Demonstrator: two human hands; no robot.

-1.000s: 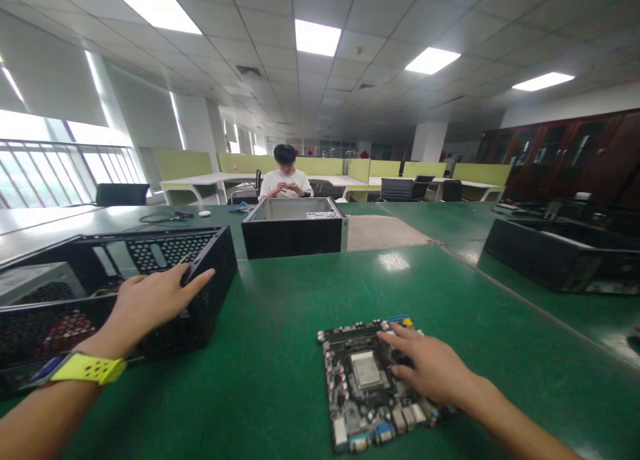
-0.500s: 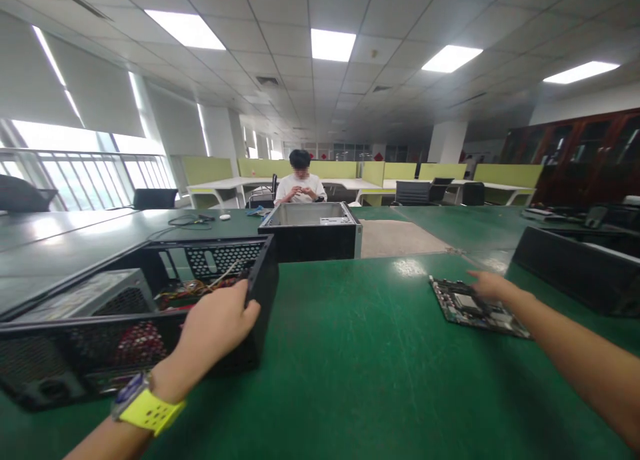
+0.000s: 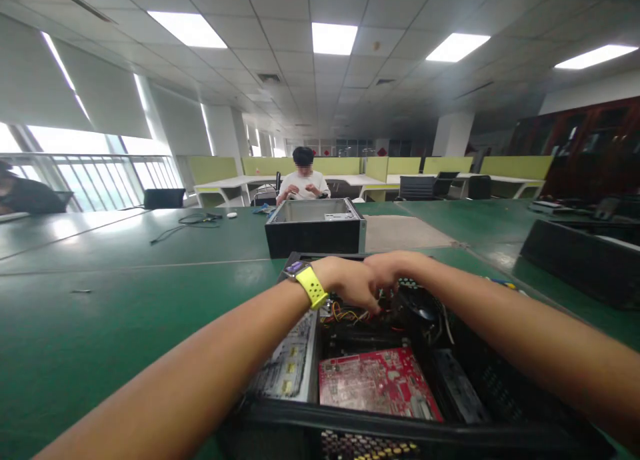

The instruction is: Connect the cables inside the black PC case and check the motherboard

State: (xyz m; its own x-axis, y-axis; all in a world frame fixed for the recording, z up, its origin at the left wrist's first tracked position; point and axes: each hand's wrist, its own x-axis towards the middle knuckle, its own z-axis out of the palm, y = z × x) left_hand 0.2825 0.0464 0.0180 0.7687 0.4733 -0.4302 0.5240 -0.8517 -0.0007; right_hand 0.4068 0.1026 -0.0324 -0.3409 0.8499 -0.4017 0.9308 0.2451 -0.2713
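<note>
An open black computer case (image 3: 505,393) lies right in front of me on the green table (image 3: 125,313). Inside it are a red circuit board (image 3: 377,383), a grey metal unit (image 3: 293,363) on the left and a bundle of coloured wires (image 3: 350,313). My left hand (image 3: 350,281), with a yellow watch strap (image 3: 313,285) on the wrist, reaches down into the far part of the case with fingers curled over the wires. My right hand (image 3: 393,268) meets it there, fingers bent downward. What either hand grips is hidden.
A second, empty black case (image 3: 315,237) stands just beyond. Another dark case (image 3: 580,260) sits at the right. A person in a white shirt (image 3: 304,183) sits across the table. A cable and mouse (image 3: 200,219) lie at the far left. Office desks and chairs fill the background.
The open case now sits directly in front of me instead of at the left. Both hands have come together inside it; the right hand has left the motherboard, which is out of view.
</note>
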